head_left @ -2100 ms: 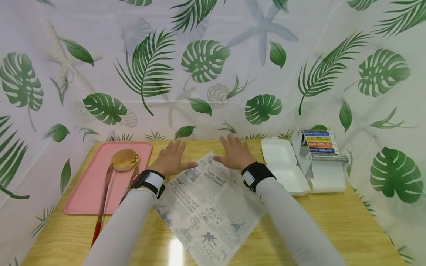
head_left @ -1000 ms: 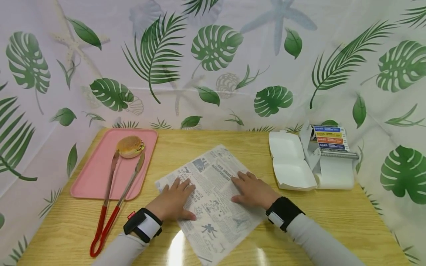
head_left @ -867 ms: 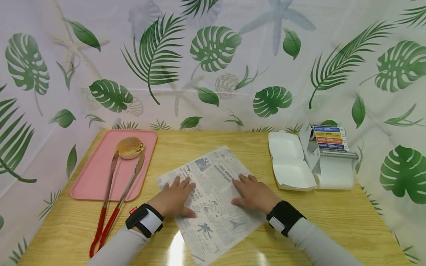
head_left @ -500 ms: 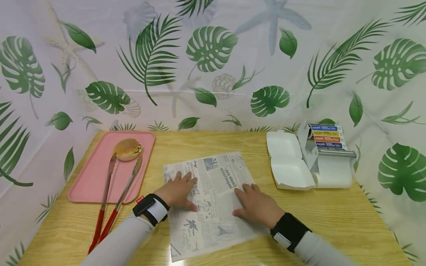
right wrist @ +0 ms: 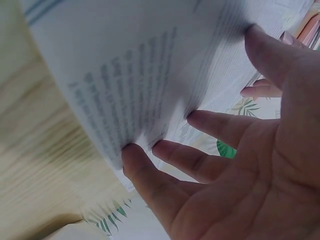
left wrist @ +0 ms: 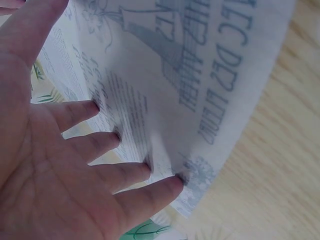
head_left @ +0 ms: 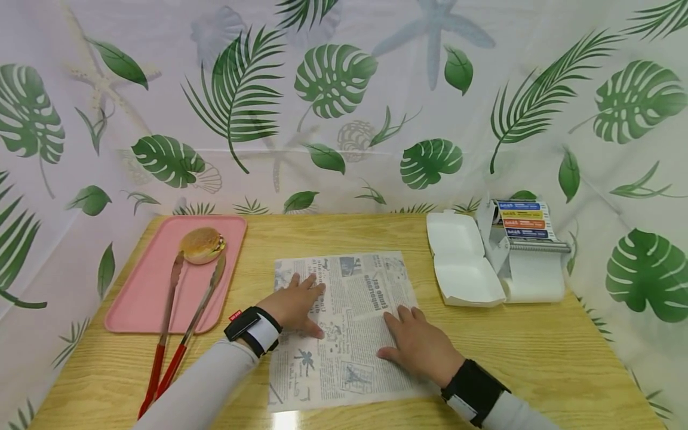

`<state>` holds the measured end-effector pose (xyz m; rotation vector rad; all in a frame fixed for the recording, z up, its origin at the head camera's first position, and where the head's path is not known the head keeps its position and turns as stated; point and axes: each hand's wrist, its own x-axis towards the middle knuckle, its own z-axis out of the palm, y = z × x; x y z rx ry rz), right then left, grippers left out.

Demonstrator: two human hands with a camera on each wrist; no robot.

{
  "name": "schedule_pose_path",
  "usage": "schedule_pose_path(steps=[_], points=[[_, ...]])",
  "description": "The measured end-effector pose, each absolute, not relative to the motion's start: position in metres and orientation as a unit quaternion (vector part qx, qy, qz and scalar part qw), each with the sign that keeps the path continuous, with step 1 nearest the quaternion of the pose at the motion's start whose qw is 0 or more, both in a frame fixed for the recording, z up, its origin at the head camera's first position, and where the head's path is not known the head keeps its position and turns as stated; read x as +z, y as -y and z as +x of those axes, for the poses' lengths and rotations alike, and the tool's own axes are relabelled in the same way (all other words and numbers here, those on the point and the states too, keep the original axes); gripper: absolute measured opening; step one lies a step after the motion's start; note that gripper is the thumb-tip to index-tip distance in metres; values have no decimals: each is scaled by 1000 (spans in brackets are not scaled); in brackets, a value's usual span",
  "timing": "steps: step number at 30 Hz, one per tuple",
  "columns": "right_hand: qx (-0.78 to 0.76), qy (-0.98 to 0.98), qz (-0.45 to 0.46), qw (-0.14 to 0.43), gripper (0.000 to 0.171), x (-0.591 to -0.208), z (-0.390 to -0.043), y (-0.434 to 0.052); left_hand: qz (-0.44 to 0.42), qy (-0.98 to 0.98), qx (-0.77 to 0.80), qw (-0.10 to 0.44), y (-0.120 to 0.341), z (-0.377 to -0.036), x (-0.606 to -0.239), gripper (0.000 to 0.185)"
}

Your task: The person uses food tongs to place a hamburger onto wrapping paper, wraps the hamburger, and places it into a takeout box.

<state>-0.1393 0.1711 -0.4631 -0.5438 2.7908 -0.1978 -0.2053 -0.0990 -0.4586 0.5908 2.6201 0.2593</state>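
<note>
A square sheet of newspaper-print wrapping paper (head_left: pixel 344 325) is lying flat on the light wooden table (head_left: pixel 537 358), near its middle and toward the person's edge, its sides sitting roughly square to the table edge. Both hands are pressing on it with straight, spread fingers. The left hand (head_left: pixel 294 303) is resting palm-down on the sheet's left part, fingertips (left wrist: pixel 175 182) touching the printed surface in the left wrist view. The right hand (head_left: pixel 418 345) is lying flat on the right part, nearer the person, its fingers (right wrist: pixel 135 155) splayed against the paper — neither hand is curling round or pinching anything. Black-and-white wrist straps are sitting on both pale grey sleeves.

To the left of the sheet, well apart from it, a rectangular pink plastic tray (head_left: pixel 145 298) is carrying a small round burger bun (head_left: pixel 202 245) at its far end. A pair of metal tongs with red handles (head_left: pixel 177 325) is lying with its tips just beside the bun, its handles reaching past the tray's near rim onto the table. To the right, an open white foam clamshell box (head_left: pixel 462 269) is sitting near the sheet, and just beyond it a white dispenser with a roll of coloured labels (head_left: pixel 529 251) is standing by the leaf-patterned curtain (head_left: pixel 344 89) — that curtain is enclosing the table on three sides.
</note>
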Motion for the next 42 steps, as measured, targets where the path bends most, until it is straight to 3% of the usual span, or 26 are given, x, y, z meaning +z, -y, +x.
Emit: schedule_pose_path(steps=[29,34,38,42], points=[[-63,-971,-175,148,77,-466,-133,-189,229,-951,72,195,87,-204,-462,103],[-57,-970,-184,150,78,-467,-135,-188,185,-971,73,130,115,-201,-454,83],[-57,-970,-185,149,78,-466,-136,-188,112,-989,68,65,150,-195,-444,51],[-58,-970,-181,154,78,-465,-136,-188,93,-995,28,26,181,-184,-441,17]])
